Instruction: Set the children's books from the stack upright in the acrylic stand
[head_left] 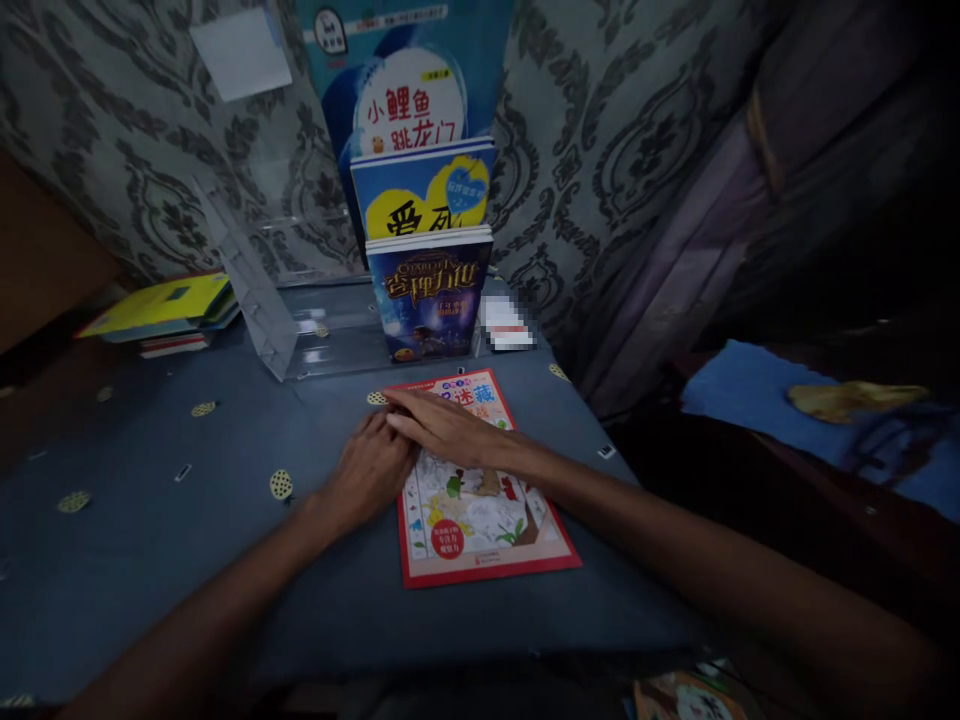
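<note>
A red-bordered picture book with Chinese lettering lies flat on the table, its upper part partly covered by my hands. Across that upper part stretches my right hand, palm down with fingers extended, their tips touching the fingers of the other hand. My left hand rests palm down at the book's left edge, fingers loosely laid out and partly hidden. Neither hand shows anything held. Just beyond them stands a dark blue book, with a blue-and-yellow book and a tall teal book behind it.
The standing books are in a clear plastic rack. Several books, a yellow one on top, are stacked at the back left. A blurred white item lies right of the rack. Blue cloth and a curtain are at the right.
</note>
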